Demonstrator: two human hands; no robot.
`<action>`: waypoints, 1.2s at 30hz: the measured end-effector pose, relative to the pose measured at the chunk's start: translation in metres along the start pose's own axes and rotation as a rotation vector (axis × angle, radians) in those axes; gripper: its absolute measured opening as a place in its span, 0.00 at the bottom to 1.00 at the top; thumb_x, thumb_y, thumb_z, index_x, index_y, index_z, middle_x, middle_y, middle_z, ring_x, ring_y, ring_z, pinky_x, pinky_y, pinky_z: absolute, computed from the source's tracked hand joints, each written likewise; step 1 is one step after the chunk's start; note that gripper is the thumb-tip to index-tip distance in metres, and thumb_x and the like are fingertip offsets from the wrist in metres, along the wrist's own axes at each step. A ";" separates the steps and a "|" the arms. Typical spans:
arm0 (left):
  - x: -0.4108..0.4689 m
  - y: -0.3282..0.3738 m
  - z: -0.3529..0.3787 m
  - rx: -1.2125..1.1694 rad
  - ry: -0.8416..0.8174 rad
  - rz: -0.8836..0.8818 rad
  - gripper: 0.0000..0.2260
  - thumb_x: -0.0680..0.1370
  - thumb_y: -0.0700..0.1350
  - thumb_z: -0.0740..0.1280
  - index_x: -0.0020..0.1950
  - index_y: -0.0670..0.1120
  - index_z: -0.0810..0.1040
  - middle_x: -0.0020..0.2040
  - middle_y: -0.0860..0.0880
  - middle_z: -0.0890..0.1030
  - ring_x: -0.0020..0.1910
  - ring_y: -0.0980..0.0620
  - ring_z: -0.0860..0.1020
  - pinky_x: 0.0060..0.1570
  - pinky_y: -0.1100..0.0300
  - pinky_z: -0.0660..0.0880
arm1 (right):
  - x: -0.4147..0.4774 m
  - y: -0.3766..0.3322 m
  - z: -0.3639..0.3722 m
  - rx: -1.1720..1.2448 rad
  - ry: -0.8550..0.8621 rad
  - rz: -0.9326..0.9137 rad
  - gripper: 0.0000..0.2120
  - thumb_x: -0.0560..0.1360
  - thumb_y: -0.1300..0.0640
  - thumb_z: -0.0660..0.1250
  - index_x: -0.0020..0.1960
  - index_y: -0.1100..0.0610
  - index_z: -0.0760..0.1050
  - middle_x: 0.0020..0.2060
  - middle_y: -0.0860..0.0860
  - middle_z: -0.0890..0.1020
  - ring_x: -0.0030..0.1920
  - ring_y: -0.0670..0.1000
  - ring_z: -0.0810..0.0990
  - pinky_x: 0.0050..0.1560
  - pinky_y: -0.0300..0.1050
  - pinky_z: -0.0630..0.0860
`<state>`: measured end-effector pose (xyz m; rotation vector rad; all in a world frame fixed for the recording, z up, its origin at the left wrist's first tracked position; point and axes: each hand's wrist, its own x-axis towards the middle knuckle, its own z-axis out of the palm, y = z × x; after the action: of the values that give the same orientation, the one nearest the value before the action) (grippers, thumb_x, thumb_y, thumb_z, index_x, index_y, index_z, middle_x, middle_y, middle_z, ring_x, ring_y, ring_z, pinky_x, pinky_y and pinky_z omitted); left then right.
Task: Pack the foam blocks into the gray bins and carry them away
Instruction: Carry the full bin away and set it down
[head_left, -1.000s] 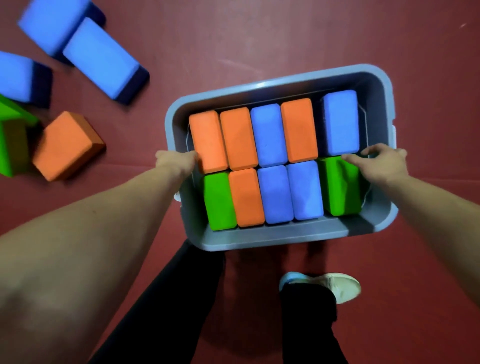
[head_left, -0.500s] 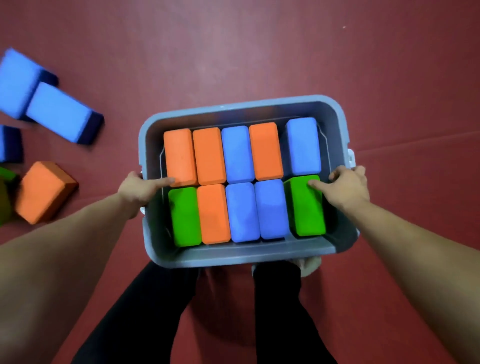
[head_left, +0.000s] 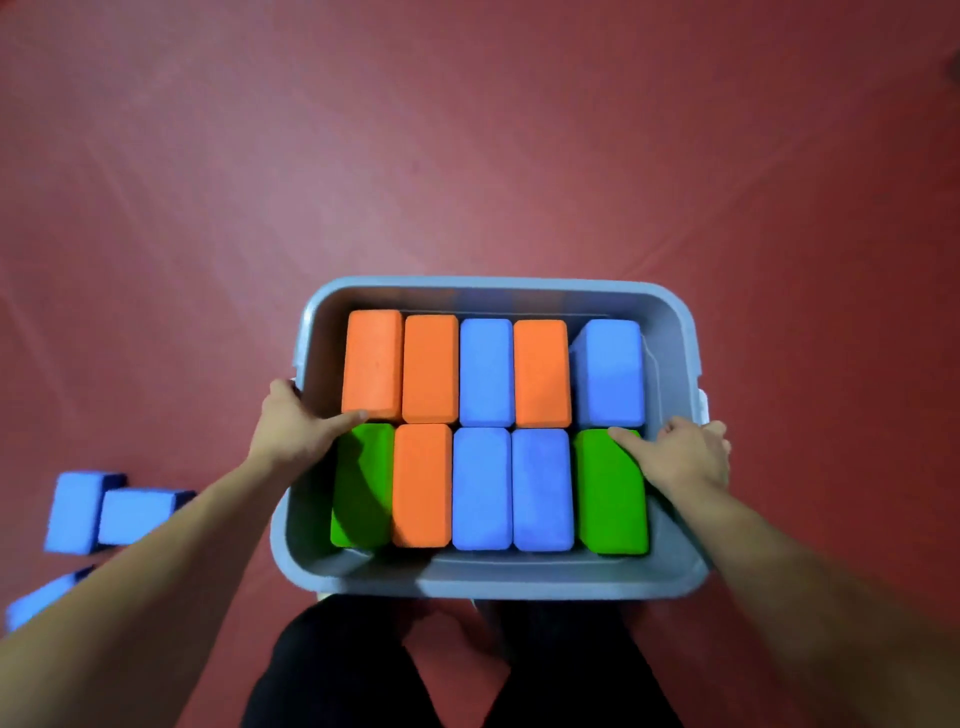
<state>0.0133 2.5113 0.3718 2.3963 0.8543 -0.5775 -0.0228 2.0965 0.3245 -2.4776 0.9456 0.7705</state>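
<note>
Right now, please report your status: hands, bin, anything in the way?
Holding gray bin by its side rims, left hand and right hand. Full: ten blocks, two rows. Loose blue blocks on floor, left side.

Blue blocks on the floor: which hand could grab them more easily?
Probably the left hand: the blue blocks lie on its side, though it grips the gray bin, like the right hand.
</note>
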 end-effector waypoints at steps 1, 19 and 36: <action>-0.010 0.036 -0.003 0.034 -0.006 0.045 0.37 0.62 0.59 0.82 0.58 0.42 0.66 0.54 0.43 0.74 0.50 0.43 0.76 0.47 0.48 0.75 | -0.002 0.012 -0.029 0.035 0.038 0.028 0.35 0.64 0.28 0.71 0.53 0.57 0.77 0.58 0.61 0.71 0.59 0.64 0.71 0.59 0.53 0.71; -0.029 0.567 0.114 0.376 -0.196 0.667 0.41 0.63 0.63 0.79 0.63 0.42 0.66 0.60 0.42 0.77 0.57 0.39 0.77 0.48 0.49 0.74 | 0.156 0.163 -0.318 0.397 0.375 0.538 0.41 0.62 0.27 0.71 0.61 0.57 0.74 0.62 0.62 0.70 0.62 0.64 0.70 0.60 0.56 0.71; -0.207 0.995 0.390 0.597 -0.216 0.939 0.47 0.61 0.67 0.78 0.68 0.40 0.65 0.64 0.40 0.76 0.61 0.39 0.76 0.53 0.46 0.74 | 0.351 0.438 -0.574 0.631 0.551 0.807 0.47 0.60 0.26 0.72 0.66 0.58 0.71 0.63 0.62 0.72 0.64 0.64 0.71 0.62 0.56 0.70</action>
<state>0.4527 1.5261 0.5141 2.7824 -0.6355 -0.7191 0.0961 1.3202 0.4922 -1.7157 2.0579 -0.0787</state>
